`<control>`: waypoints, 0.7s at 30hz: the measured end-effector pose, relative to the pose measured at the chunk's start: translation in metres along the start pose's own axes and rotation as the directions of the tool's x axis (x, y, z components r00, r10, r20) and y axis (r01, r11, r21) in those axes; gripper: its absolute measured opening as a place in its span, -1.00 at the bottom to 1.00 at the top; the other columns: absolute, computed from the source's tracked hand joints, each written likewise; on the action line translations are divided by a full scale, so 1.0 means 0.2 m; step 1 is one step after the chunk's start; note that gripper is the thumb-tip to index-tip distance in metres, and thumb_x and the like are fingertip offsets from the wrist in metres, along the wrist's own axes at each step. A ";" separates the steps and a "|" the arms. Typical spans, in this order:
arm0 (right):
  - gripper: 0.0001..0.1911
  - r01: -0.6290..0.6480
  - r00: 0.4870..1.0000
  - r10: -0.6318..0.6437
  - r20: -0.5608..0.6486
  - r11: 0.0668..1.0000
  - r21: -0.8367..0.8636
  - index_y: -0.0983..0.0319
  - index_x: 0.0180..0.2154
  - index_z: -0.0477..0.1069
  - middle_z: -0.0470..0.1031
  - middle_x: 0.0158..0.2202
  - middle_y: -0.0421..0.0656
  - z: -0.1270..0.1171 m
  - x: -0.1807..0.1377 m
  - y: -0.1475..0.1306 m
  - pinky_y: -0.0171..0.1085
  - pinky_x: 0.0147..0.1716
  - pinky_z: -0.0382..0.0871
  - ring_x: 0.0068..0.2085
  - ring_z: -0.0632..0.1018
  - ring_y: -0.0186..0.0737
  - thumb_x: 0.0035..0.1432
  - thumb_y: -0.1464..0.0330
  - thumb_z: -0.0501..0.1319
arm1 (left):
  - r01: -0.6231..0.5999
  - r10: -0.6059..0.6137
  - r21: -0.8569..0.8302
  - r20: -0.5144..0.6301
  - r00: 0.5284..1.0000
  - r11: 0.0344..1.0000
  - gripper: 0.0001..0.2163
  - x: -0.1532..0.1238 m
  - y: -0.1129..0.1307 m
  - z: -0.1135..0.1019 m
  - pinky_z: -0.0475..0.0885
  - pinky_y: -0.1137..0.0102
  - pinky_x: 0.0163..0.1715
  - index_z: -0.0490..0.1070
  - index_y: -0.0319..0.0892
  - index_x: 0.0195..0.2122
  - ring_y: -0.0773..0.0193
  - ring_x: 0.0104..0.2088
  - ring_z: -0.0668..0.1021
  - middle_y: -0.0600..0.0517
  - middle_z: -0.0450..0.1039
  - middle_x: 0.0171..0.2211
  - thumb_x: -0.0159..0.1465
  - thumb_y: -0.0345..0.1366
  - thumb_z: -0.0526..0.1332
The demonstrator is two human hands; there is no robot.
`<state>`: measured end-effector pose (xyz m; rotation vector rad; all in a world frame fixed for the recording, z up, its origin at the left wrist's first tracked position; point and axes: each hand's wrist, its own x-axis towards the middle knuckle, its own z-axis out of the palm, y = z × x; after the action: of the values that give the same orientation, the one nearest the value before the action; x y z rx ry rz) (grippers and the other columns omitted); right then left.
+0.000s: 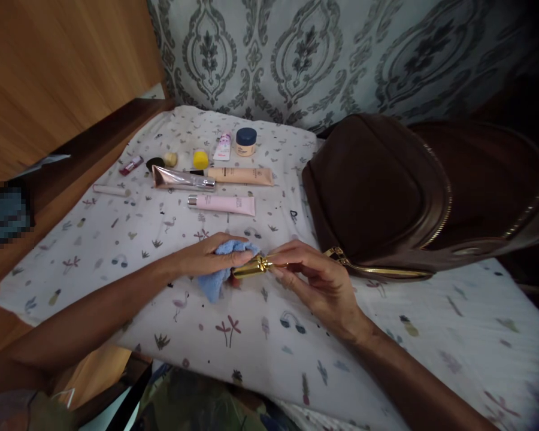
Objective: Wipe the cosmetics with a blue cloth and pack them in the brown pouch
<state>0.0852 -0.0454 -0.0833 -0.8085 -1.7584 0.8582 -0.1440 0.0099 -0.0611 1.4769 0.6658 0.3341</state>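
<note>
My left hand (209, 256) is closed around a light blue cloth (215, 281), pressing it against one end of a small gold tube (250, 267). My right hand (312, 278) pinches the other end of that gold tube between thumb and fingers. Both hands hover just above a white patterned sheet (130, 239) in the middle of the view. The cloth hides part of the tube.
A large brown zipped bag (386, 191) lies right of my hands. Farther back on the sheet lie a pink tube (222, 204), a beige tube (240, 175), a metallic tube (182, 178), a yellow sponge (200, 158), a blue-lidded jar (245, 141) and other small cosmetics. Wooden furniture stands at left.
</note>
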 end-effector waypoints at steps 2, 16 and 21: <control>-0.86 -0.003 1.000 0.004 -0.006 1.000 0.005 0.12 -0.17 0.55 0.59 -0.24 -0.15 0.00 0.01 -0.01 -0.25 -0.29 0.48 -0.20 0.58 -0.23 0.26 0.44 0.28 | 0.013 -0.012 -0.023 0.034 0.999 1.000 -0.71 0.00 0.01 0.00 0.57 0.38 -0.32 0.46 -0.24 -0.14 0.31 -0.37 0.58 0.00 0.48 -0.31 0.33 -0.09 0.23; -0.81 -0.221 0.974 0.220 -0.056 0.975 -0.003 0.21 -0.18 0.53 0.50 -0.41 -0.20 0.00 -0.01 0.00 -0.35 -0.50 0.37 -0.46 0.44 -0.35 0.26 0.22 0.29 | -0.108 0.128 0.196 -0.092 0.988 0.975 -0.72 0.00 0.00 0.01 0.47 0.35 -0.13 0.49 -0.19 -0.12 0.22 -0.18 0.54 0.00 0.51 -0.22 0.17 -0.21 0.36; -0.78 -0.231 0.970 0.232 -0.071 0.973 0.019 0.22 -0.18 0.52 0.46 -0.45 -0.23 0.00 0.00 0.00 -0.37 -0.55 0.33 -0.52 0.39 -0.39 0.26 0.21 0.29 | -0.150 0.177 0.211 -0.118 0.977 0.966 -0.70 0.02 -0.01 0.02 0.44 0.30 -0.08 0.49 -0.16 -0.12 0.19 -0.16 0.54 0.03 0.52 -0.20 0.12 -0.23 0.40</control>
<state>0.0856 -0.0467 -0.0829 -1.0402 -1.6150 0.9783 -0.1393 0.0080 -0.0634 1.7188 0.7030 0.5113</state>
